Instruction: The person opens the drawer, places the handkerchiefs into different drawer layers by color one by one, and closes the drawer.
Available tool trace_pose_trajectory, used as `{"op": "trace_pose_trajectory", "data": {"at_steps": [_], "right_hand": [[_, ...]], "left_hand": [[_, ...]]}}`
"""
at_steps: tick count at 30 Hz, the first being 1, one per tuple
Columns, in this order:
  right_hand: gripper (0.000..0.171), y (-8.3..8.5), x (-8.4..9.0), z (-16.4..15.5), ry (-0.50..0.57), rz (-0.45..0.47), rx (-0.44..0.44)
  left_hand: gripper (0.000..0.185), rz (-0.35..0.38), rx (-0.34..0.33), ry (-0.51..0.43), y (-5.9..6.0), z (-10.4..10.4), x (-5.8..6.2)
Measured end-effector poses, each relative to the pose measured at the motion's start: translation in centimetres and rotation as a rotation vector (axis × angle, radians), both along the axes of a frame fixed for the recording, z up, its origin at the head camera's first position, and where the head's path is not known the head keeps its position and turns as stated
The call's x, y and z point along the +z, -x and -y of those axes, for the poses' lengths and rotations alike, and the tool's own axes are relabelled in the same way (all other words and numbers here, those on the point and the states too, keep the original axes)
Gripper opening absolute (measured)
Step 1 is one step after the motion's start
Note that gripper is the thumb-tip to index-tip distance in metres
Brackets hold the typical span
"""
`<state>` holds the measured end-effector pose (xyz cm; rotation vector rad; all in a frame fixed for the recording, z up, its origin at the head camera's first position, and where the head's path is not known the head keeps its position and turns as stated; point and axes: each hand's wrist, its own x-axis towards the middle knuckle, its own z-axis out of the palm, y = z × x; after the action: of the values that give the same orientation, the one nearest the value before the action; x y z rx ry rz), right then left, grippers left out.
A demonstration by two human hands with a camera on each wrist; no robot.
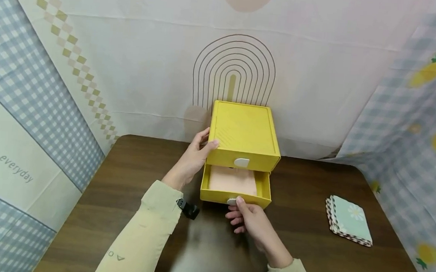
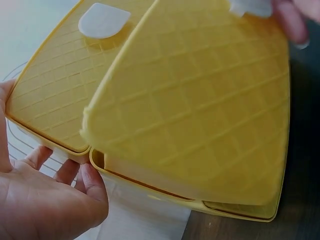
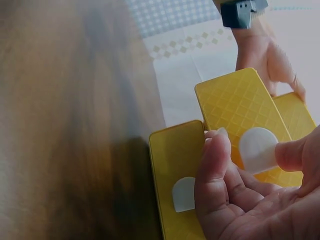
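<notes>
A yellow drawer box stands at the back of the table, one of its drawers pulled out at the front. Inside that drawer lies a flat, pale pink item. My left hand holds the box's left side by the front corner; in the left wrist view its fingers curl against the edge. With thumb and curled fingers my right hand grips the pulled-out drawer's white handle. Below it in the right wrist view is another shut drawer with a white handle.
A folded cloth, pale green with a flower and a checked edge, lies at the right on the dark wooden table. Patterned cloth hangs right behind the box, and more hangs along both sides.
</notes>
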<state>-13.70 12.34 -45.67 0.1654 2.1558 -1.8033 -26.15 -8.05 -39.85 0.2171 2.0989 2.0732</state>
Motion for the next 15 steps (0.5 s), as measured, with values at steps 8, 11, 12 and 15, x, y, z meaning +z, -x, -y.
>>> {"op": "trace_pose_trajectory", "data": {"at_steps": [8,11,12,15], "right_hand": [[0.065,2.8,0.2,-0.1,-0.014,0.008,-0.067],[0.065,4.0,0.4,-0.1,-0.027,0.026,-0.078],[0.064,4.5,0.5,-0.2,-0.03,0.027,-0.085],[0.06,5.6,0.7,-0.2,-0.034,0.026,-0.109]], "left_hand": [[0.076,-0.012,-0.025,-0.012,0.1,-0.2,0.1],[0.076,-0.004,-0.023,-0.011,0.1,0.0,0.1],[0.075,-0.001,-0.021,-0.013,0.0,0.1,0.1],[0.074,0.003,-0.021,-0.016,0.0,0.2,0.1]]}}
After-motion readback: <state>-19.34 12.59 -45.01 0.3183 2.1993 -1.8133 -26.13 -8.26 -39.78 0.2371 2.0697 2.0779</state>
